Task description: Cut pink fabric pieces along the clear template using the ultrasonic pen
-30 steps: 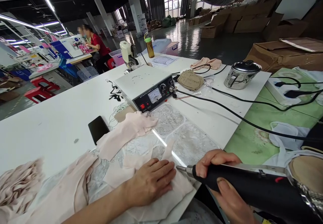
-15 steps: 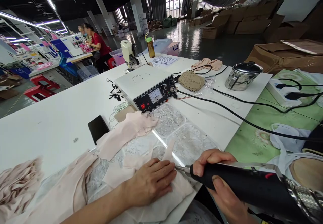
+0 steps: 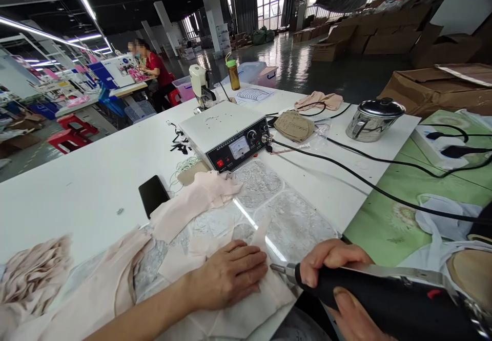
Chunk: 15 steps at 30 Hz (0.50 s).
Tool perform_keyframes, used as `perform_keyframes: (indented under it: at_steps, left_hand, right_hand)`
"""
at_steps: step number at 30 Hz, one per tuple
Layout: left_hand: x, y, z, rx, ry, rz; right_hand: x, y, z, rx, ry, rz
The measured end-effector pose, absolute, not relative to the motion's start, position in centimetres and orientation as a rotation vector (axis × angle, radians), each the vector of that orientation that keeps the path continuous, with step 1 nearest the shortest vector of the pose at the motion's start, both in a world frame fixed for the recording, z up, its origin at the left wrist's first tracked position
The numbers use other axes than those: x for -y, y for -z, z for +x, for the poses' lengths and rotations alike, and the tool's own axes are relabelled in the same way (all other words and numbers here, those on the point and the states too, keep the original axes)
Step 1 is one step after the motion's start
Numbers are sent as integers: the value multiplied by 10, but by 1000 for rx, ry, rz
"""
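My left hand (image 3: 232, 274) lies flat on pale pink fabric pieces (image 3: 265, 300) at the table's front edge, fingers stretched out and pressing down. My right hand (image 3: 334, 274) is wrapped around a handheld ultrasonic welder (image 3: 376, 295), a thick black-bodied tool with a silver end. Its narrow metal tip (image 3: 282, 269) points left and sits right beside my left fingertips, at the fabric. Whether the tip touches the cloth I cannot tell. Under the fabric is a clear, scuffed sheet (image 3: 295, 218). More pink strips (image 3: 196, 195) lie just beyond my left hand.
A control box (image 3: 238, 146) with a dial and a black cable (image 3: 346, 164) stands mid-table. Around it are a phone (image 3: 154, 196), a lidded steel pot (image 3: 371, 120), a bottle (image 3: 232, 76) and heaped fabric (image 3: 36, 272). A person in red (image 3: 156, 69) sits at a sewing machine.
The welder and my right hand have shifted slightly right and down, and the tip has drawn slightly away from my left fingers. The whole view has moved a little. My left hand stays on the fabric.
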State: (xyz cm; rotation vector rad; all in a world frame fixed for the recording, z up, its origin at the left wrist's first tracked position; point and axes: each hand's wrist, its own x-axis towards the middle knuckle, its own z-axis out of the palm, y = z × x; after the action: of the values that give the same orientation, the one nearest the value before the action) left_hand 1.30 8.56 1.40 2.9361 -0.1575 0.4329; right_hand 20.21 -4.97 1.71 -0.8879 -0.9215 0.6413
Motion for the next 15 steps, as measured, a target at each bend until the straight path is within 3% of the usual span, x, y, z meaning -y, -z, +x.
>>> perform_keyframes:
  at_steps: [5, 15]
  left_hand:
    - [-87, -10, 18, -80, -630, 2852]
    - [-88, 0, 20, -153, -432, 2884]
  right_hand:
    - [53, -16, 198, 896, -713, -852]
    - [65, -8, 203, 963, -738, -854]
